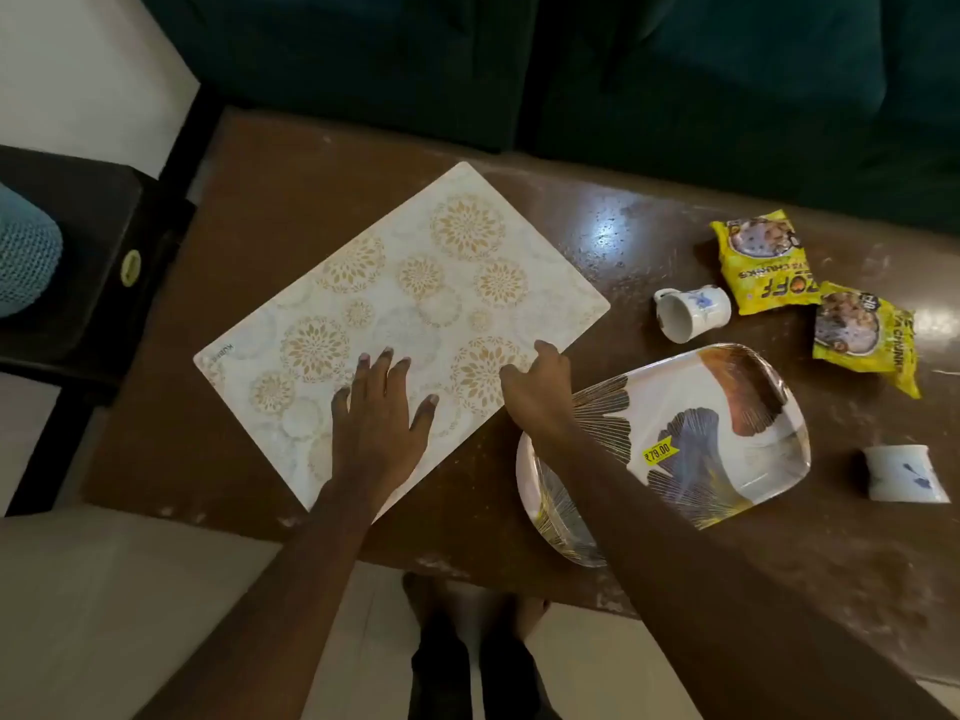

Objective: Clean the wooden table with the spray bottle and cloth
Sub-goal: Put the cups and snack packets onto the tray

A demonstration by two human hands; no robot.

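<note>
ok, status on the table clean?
Left hand flat on placemat, right hand grips its edge. Wooden table smudged; spray bottle, cloth not in view. Tray, two cups, snack packets in the way.

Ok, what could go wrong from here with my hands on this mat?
The tray sits close to the table's near edge with your right forearm across it; a nudge could push it off. The cup lying on its side beside the placemat might roll if the mat, under your left hand and right hand, swings into it.
</note>
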